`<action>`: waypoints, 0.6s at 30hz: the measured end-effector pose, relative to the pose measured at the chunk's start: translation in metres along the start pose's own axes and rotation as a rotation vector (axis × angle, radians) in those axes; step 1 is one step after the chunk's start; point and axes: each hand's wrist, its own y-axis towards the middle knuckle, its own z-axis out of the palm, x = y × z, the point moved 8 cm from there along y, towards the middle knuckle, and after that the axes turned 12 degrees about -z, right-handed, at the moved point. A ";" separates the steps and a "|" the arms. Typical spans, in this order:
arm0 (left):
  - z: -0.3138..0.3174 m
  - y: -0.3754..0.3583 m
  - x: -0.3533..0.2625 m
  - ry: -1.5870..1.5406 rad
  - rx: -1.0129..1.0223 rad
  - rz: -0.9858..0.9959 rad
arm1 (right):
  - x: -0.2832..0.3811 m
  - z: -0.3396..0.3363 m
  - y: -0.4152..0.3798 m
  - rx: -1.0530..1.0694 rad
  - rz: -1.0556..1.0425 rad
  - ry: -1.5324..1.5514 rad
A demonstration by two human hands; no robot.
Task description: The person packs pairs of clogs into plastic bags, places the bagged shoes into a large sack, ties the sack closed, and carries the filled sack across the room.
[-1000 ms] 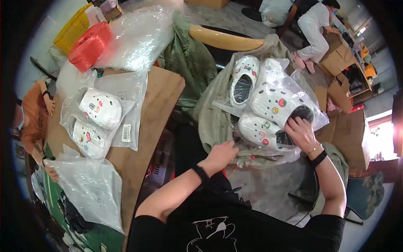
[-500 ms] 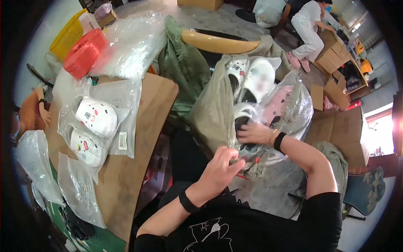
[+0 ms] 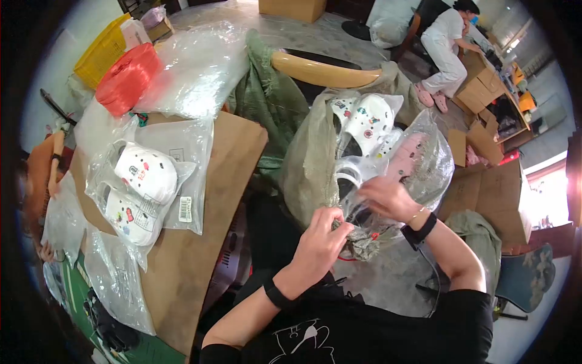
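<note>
My left hand (image 3: 319, 239) pinches the rim of a woven sack (image 3: 306, 161) at its near edge. My right hand (image 3: 391, 199) is bent down into the sack's mouth, right beside the heel strap of a white clog (image 3: 347, 173). Its fingertips are smeared and partly hidden. Farther back in the sack a white clog with charms (image 3: 371, 118) lies in clear plastic. To the right is a pink clog (image 3: 409, 155), also under clear plastic.
On the cardboard-topped table (image 3: 224, 164) at left lies a bagged pair of white clogs (image 3: 145, 173). Behind are a red twine roll (image 3: 127, 79) and a yellow basket (image 3: 103, 51). Another person's arm (image 3: 56, 161) reaches in at far left. Boxes (image 3: 500, 194) stand at right; a person sits beyond.
My right hand has risen and shifted right, its fingers bending down. The far white clog now shows its charm-covered top. At far left, another person's hand has come to the plastic bags.
</note>
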 end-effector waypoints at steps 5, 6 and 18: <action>0.001 -0.002 -0.004 -0.041 0.040 0.005 | -0.038 -0.014 -0.100 0.267 0.439 -0.124; -0.001 -0.002 -0.004 -0.041 0.038 0.010 | -0.037 -0.012 -0.121 0.347 0.458 -0.199; 0.010 -0.001 -0.009 -0.081 0.090 -0.010 | -0.060 -0.025 -0.080 0.150 0.411 -0.589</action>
